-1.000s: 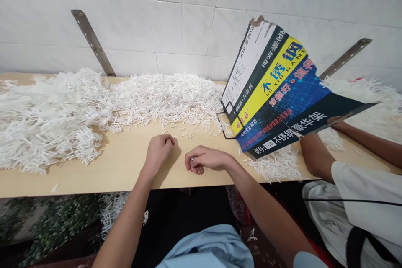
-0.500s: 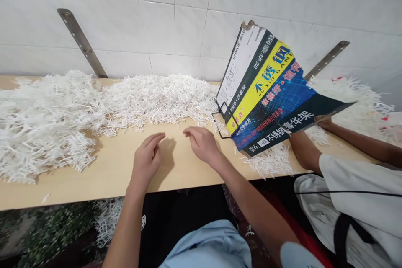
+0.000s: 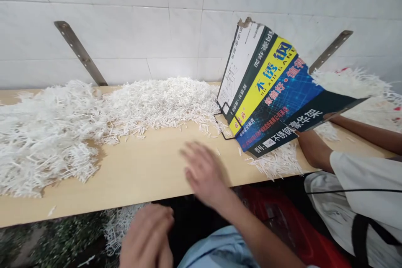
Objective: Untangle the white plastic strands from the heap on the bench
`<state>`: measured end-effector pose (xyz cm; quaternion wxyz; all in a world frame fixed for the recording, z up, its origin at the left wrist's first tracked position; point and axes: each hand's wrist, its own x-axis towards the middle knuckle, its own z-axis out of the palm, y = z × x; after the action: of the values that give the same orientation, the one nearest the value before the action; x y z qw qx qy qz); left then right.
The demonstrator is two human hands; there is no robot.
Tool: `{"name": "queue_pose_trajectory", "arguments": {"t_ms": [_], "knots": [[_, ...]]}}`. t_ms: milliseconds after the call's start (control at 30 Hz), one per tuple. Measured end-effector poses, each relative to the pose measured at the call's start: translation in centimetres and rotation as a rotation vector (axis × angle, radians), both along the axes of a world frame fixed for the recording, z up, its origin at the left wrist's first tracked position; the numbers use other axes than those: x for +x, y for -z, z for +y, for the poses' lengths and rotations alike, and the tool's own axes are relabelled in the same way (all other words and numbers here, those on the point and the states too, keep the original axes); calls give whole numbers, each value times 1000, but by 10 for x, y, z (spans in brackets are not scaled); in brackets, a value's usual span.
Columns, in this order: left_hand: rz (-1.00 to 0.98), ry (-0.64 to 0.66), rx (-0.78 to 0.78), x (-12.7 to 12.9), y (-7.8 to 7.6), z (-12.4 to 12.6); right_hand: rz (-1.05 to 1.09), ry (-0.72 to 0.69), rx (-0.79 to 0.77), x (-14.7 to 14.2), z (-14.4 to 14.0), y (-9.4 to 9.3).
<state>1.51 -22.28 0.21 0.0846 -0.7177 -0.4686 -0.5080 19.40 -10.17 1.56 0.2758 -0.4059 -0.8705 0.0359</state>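
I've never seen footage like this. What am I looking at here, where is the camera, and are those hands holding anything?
There is no machine here: a person works with two bare hands, and the camera sits on that person's head, looking forward and down. That is why you see the arms from above.

The right hand is blurred, spread flat over the wooden table, and appears to hold nothing. The left hand is off the table, near the front edge, loosely curled; whether it holds anything cannot be told.

Along the back of the table lie heaps of thin white sticks. To the right stands a printed cardboard box flap, propped up like a screen. Behind it another person's arm rests on the table. The wall is white tile.
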Motion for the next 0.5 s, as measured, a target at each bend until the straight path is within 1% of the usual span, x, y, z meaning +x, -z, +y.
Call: {"name": "queue_pose_trajectory", "arguments": {"t_ms": [33,67,100,133,200,267,300,333,400,500], "knots": [[-28,-128,42,-13,7,11,-32,171,-49,20,9,9],[-13,-247,14,-26,14,22,-77,296,-94,36,18,19],[2,-353,-41,-38,20,34,-130,387,-144,49,26,29],[-2,-434,-111,-49,25,45,-178,440,-195,57,34,38],[-43,-526,-293,-64,31,69,-244,453,-260,59,52,49],[-116,-530,-407,-71,31,92,-266,417,-267,46,73,51],[-160,-499,-444,-72,29,103,-265,396,-264,37,85,49],[-203,-463,-454,-73,28,114,-259,370,-266,27,97,46],[-285,-431,-474,-76,27,134,-220,313,-266,7,122,40],[-483,-402,-488,-83,31,162,-154,245,-267,-20,152,36]]}}
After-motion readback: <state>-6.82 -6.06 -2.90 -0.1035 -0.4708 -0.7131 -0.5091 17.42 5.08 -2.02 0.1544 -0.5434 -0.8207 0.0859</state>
